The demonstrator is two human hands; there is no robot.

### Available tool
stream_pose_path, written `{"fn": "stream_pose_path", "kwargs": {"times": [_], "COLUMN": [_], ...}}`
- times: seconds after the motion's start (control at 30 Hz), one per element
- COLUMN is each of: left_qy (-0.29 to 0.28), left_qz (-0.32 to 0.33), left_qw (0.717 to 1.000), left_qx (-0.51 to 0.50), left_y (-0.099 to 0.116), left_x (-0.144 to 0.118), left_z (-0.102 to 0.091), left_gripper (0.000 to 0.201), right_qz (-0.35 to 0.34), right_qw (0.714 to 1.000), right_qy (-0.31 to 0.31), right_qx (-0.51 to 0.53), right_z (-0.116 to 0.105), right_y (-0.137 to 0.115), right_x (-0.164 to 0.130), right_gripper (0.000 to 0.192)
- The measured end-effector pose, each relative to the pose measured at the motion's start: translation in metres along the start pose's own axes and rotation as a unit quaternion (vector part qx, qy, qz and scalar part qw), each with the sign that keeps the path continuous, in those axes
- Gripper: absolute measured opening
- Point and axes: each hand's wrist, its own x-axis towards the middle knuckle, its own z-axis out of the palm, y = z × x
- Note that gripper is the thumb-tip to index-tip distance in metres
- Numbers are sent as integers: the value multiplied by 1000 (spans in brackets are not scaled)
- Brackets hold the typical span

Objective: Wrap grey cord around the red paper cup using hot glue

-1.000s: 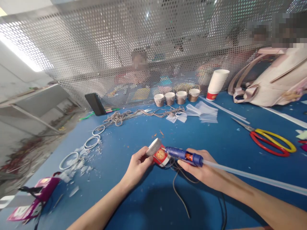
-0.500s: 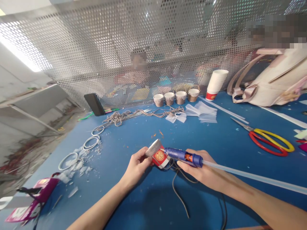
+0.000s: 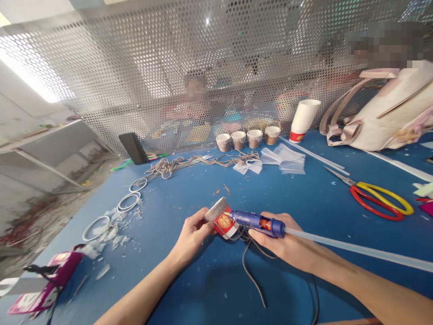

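Note:
My left hand grips a small red and white paper cup tipped on its side, its grey wound base facing up and left. My right hand holds a blue hot glue gun, a long clear glue stick trailing out of its back to the right. The gun's nozzle touches the cup's red side. A brown cord hangs from the cup and lies on the blue table below my hands.
Red and yellow scissors lie at the right. At the back stand several wrapped small cups, a stack of white cups, a cord pile, a phone and a pale bag. White rings lie left. People sit behind the mesh screen.
Both hands with the cup and glue gun stay nearly still; the view has shifted slightly.

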Motion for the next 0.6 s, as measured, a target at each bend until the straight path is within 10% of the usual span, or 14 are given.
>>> {"fn": "stream_pose_path", "kwargs": {"times": [0.6], "left_qy": [34], "left_qz": [-14], "left_qw": [999], "left_qx": [35], "left_y": [9], "left_x": [-1], "left_z": [8], "left_gripper": [18], "right_qz": [-170], "right_qw": [975], "right_qy": [16], "right_qx": [-143], "right_z": [19], "right_y": [3], "right_x": [-6], "right_gripper": [16]}}
